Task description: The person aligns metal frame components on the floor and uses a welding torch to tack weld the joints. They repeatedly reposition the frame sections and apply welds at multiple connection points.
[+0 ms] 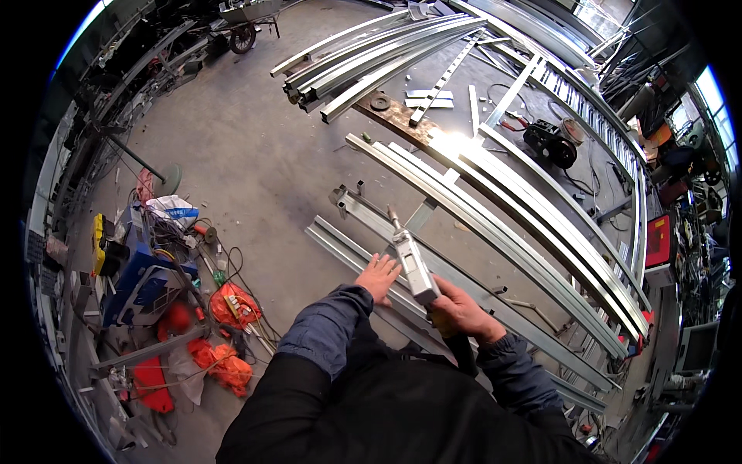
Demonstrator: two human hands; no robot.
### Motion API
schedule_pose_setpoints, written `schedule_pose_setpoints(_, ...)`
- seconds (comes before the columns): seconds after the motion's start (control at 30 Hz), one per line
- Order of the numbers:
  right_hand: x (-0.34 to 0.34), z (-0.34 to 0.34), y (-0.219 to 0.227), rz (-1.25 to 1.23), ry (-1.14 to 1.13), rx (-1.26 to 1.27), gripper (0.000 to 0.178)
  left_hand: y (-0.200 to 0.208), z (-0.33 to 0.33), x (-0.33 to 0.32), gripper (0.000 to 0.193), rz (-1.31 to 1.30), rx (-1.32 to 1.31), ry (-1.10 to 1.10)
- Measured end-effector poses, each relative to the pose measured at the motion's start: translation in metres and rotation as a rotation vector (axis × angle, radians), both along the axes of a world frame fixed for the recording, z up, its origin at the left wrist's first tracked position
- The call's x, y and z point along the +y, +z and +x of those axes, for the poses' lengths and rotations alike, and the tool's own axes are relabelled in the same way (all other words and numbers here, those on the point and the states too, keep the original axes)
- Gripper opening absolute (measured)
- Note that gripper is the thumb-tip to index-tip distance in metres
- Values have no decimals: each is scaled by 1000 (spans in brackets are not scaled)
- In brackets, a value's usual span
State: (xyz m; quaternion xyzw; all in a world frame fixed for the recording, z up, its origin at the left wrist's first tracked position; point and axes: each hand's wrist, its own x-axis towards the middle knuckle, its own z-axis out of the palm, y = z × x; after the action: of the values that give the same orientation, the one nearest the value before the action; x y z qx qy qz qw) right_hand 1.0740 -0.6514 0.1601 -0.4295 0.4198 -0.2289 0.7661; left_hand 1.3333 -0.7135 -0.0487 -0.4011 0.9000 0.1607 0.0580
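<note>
My right hand (467,311) is wrapped around the grip of a silver, box-bodied welding gun (415,267) with a narrow copper-coloured nozzle. The gun points away from me, its nozzle over the metal profiles, and I cannot tell whether it touches one. A black hose or cable (462,354) runs down from the grip. Just left of the gun, my left hand (378,278) has its fingers stretched out and holds nothing. It is over or against a long galvanized steel channel (332,238); whether it touches is unclear. Beside that lies another long rail (363,212).
More steel rails (495,209) run across the right, with a stack of profiles (371,66) farther off. Among them sits a black reel-like machine (553,143). At left are a blue machine (139,286), orange bags (224,363) and tangled cables. A wheelbarrow (246,23) stands at the back.
</note>
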Motion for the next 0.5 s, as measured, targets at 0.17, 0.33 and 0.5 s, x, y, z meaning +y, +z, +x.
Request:
schedule_pose_setpoints(0.17,-26,97,-15,-88,171,251,60,-95,18,-10,53,331,849,290)
schedule_pose_setpoints(0.33,-47,147,-37,-76,301,437,59,-78,27,-21,40,-277,479,-30)
schedule_pose_setpoints(0.5,-65,179,-54,-124,369,494,55,-80,35,-28,37,-337,496,-57)
